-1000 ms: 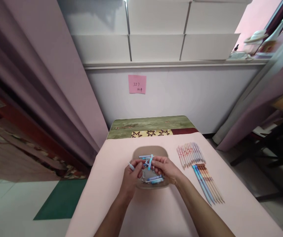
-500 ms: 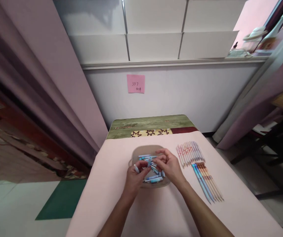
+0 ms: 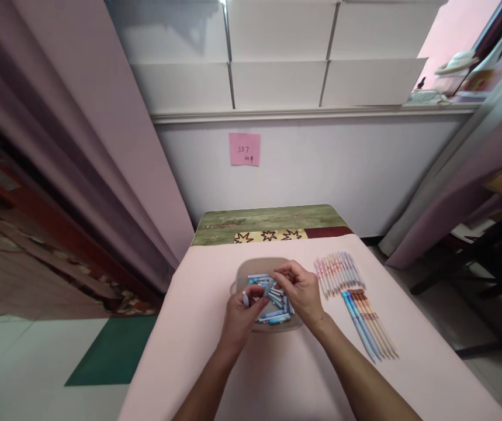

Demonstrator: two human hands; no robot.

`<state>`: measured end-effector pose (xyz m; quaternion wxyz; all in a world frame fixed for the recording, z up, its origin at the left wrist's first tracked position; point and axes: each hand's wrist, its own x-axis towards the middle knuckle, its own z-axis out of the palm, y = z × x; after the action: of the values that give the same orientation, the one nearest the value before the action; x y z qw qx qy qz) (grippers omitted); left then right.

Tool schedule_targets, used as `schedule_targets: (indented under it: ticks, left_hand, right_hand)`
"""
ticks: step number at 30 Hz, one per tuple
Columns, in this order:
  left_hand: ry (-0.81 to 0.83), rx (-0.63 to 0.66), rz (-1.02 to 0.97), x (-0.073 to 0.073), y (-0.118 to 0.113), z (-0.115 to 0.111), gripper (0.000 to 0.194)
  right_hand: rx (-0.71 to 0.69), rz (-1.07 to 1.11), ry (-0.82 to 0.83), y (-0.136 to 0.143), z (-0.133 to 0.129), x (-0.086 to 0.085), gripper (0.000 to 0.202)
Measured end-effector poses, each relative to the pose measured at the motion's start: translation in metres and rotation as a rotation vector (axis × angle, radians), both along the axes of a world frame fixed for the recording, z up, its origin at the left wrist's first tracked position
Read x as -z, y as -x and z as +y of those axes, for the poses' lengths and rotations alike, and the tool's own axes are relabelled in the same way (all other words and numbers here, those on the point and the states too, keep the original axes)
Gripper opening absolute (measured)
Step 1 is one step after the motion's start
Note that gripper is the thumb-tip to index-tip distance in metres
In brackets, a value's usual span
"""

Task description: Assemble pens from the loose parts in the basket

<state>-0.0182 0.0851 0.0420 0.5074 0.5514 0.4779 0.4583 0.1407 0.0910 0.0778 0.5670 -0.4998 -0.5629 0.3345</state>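
Over a beige plastic basket [image 3: 263, 266] my left hand [image 3: 241, 316] is closed, pinching a short blue pen part [image 3: 268, 289] between thumb and fingertips. A whitish piece [image 3: 245, 299] also pokes out from between its fingers. My right hand [image 3: 303, 292] is closed in a pinch right beside the blue part's upper end; what its fingertips hold is too small to make out. Below both hands, several loose blue and white pen parts [image 3: 273, 317] lie jumbled inside the basket.
Right of the basket, a row of pale pink and lilac pens [image 3: 340, 273] lies on the pink tablecloth [image 3: 202, 292]. Nearer me are blue pens [image 3: 362, 327] beside brown-and-cream ones [image 3: 376, 327]. A pink note [image 3: 245, 149] is on the wall.
The blue part in my left hand has tilted. My right fingertips have drawn closer together above it. The view has shifted slightly.
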Motion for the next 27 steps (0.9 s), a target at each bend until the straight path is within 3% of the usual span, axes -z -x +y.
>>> schedule_targets:
  ticks: [6,12,16,18,22,27]
  left_hand:
    - [-0.009,-0.022,-0.009,-0.003,0.000,0.000,0.019]
    - [-0.005,-0.018,-0.027,0.002,0.002,0.000,0.020]
    - [-0.021,0.010,-0.039,-0.002,-0.002,0.000,0.018]
    - [-0.027,0.024,-0.050,-0.006,-0.003,0.001,0.020]
    - [-0.007,-0.079,-0.015,-0.012,0.004,0.003,0.031]
    - [-0.001,-0.180,0.004,-0.015,0.013,0.004,0.030]
  right_hand:
    - [-0.020,-0.230,-0.065,-0.002,-0.002,-0.005,0.020]
    - [-0.035,0.070,0.050,-0.014,0.002,-0.007,0.034]
    - [-0.229,-0.184,0.068,-0.016,0.003,-0.007,0.027]
    - [-0.234,-0.234,0.050,-0.013,0.003,-0.007,0.024]
    - [-0.212,-0.029,0.117,-0.012,0.009,-0.006,0.027]
    - [-0.222,0.141,0.226,-0.015,0.016,0.004,0.035]
